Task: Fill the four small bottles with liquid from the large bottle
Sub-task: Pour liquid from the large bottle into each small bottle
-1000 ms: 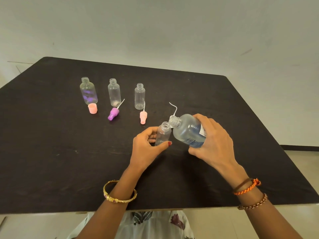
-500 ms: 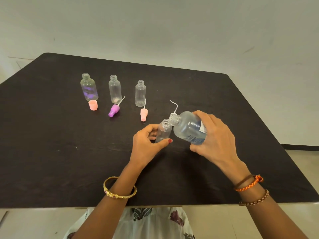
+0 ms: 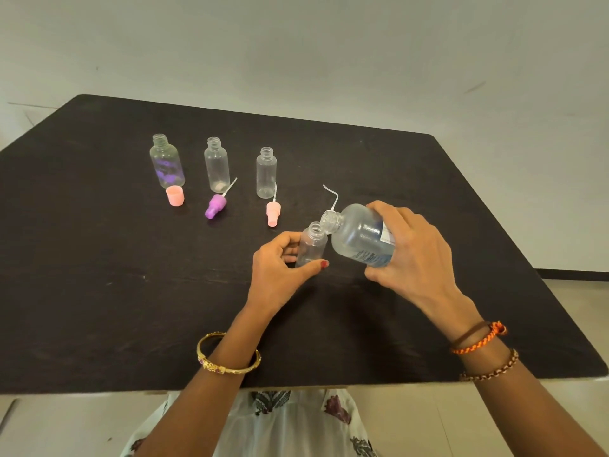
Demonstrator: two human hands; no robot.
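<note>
My right hand (image 3: 413, 255) grips the large clear bottle (image 3: 357, 239), tipped to the left with its open mouth over the neck of a small clear bottle (image 3: 311, 245). My left hand (image 3: 280, 268) holds that small bottle upright between thumb and fingers on the black table (image 3: 99, 291). Three more small open bottles stand in a row at the back left: one with purple print (image 3: 166, 161), a middle one (image 3: 217, 164) and a right one (image 3: 266, 173).
In front of the row lie a pink cap (image 3: 175, 195), a purple spray top (image 3: 216, 206) and a pink spray top (image 3: 273, 212), each with a thin tube. Another white tube (image 3: 331, 196) shows behind the large bottle's neck. The table's near edge is by my body.
The large bottle has stayed tipped over the small bottle. Both hands keep their hold; the view has shifted slightly.
</note>
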